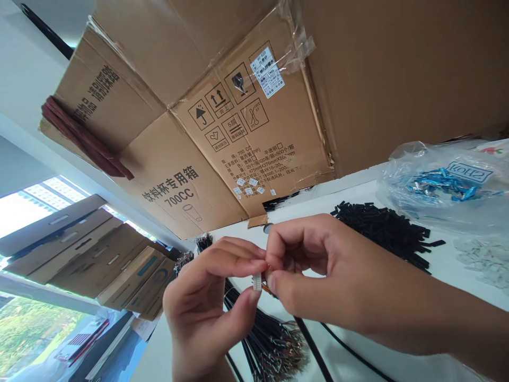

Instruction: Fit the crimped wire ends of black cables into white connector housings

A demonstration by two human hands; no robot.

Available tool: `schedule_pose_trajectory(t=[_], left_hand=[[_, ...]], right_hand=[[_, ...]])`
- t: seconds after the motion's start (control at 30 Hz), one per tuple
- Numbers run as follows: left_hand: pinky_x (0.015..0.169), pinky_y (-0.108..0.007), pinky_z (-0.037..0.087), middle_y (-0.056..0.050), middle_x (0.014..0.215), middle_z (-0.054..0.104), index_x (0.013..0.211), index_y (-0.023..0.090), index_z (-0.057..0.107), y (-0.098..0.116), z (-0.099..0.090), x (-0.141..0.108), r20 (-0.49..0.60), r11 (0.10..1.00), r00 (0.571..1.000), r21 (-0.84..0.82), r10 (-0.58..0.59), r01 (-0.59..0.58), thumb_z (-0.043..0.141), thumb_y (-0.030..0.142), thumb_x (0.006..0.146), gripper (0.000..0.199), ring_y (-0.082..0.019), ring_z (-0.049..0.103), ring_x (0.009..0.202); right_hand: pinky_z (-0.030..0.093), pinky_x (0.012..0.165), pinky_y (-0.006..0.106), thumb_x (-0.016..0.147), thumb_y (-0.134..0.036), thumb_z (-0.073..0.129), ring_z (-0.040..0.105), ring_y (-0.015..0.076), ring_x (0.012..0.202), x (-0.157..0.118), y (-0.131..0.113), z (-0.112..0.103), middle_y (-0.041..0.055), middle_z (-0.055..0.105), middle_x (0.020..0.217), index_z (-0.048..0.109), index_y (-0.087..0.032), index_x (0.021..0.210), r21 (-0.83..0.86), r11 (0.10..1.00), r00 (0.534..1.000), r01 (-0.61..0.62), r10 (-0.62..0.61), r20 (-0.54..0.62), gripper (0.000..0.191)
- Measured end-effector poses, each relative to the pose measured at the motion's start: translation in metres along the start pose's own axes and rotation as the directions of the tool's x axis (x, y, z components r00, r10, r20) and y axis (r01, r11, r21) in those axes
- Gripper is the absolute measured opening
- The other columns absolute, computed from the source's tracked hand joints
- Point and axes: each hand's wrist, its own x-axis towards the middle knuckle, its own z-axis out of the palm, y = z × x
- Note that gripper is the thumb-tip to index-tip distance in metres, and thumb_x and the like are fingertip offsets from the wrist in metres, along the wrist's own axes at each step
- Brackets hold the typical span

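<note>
Two hands, left hand [209,305] and right hand [314,276], clench a small white plastic connector [257,281]; a weak pinch could drop it among thin black wires [266,345].

I wear 1 camera on my head, and it looks forward and down over my hands. My left hand [202,313] and right hand [342,286] are very close to the lens, filling the lower middle of the frame. The view is rolled, so the edge of the white table [449,286] climbs on a slant toward the right. Farther off, stacked cardboard boxes [246,132] fill the top of the frame, and a bright window [27,217] shows at the far left.
</note>
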Motion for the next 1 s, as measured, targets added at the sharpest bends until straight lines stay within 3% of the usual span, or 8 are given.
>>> schedule_pose_trajectory(t=[0.3,0.43,0.6,0.8,1.0], left_hand=[[0.072,-0.05,0.062,-0.005,0.076,0.075,0.093,0.037,0.077,0.0033,0.0021,-0.0005,0.001,0.999,0.999,0.018,-0.041,0.041,0.074,0.034,0.081,0.013,-0.03,0.071,0.078],[0.075,-0.047,0.063,-0.004,0.079,0.075,0.094,0.033,0.077,0.0013,0.0005,-0.0014,0.007,1.0,1.0,-0.009,-0.03,0.03,0.075,0.031,0.081,0.013,-0.028,0.071,0.081],[0.077,-0.035,0.063,-0.002,0.082,0.075,0.098,0.024,0.076,-0.0021,-0.0036,-0.0006,0.069,0.998,0.996,-0.054,0.048,-0.044,0.074,0.018,0.082,0.017,-0.021,0.073,0.082],[0.081,-0.033,0.062,-0.002,0.083,0.075,0.098,0.023,0.075,0.0006,-0.0066,0.0007,0.136,0.998,0.99,-0.048,0.033,-0.027,0.073,0.013,0.081,0.019,-0.019,0.071,0.083],[0.08,-0.03,0.062,-0.003,0.083,0.075,0.098,0.02,0.075,0.0007,-0.0064,0.0026,0.126,0.997,0.99,-0.052,0.067,-0.06,0.072,0.008,0.079,0.022,-0.018,0.072,0.084]], right_hand=[[0.03,0.055,0.02,0.078,-0.017,0.068,0.039,0.0089,0.066,-0.0004,-0.0025,0.0041,-0.0033,0.043,0.067,0.048,-0.018,0.066,0.036,0.999,1.0,0.024,-0.023,-0.015,0.023],[0.03,0.055,0.019,0.079,-0.019,0.069,0.038,0.0092,0.066,0.001,-0.0025,0.0035,-0.0031,0.042,0.066,0.049,-0.018,0.067,0.007,0.999,0.998,0.048,-0.047,-0.034,0.023],[0.031,0.057,0.019,0.079,-0.019,0.069,0.037,0.0094,0.068,-0.0037,-0.0014,0.002,-0.0032,0.041,0.068,0.051,-0.018,0.068,-0.084,0.995,0.998,0.052,-0.055,-0.037,0.021],[0.03,0.056,0.019,0.078,-0.02,0.066,0.036,0.0089,0.067,-0.0027,-0.0014,0.0011,-0.0036,0.04,0.067,0.051,-0.018,0.069,-0.105,0.994,0.999,0.031,-0.035,-0.029,0.018],[0.033,0.055,0.018,0.079,-0.019,0.065,0.041,0.0082,0.066,0.0014,0.0017,0.0035,-0.0034,0.045,0.067,0.051,-0.017,0.068,-0.096,0.992,0.997,0.079,-0.081,-0.019,0.018]])
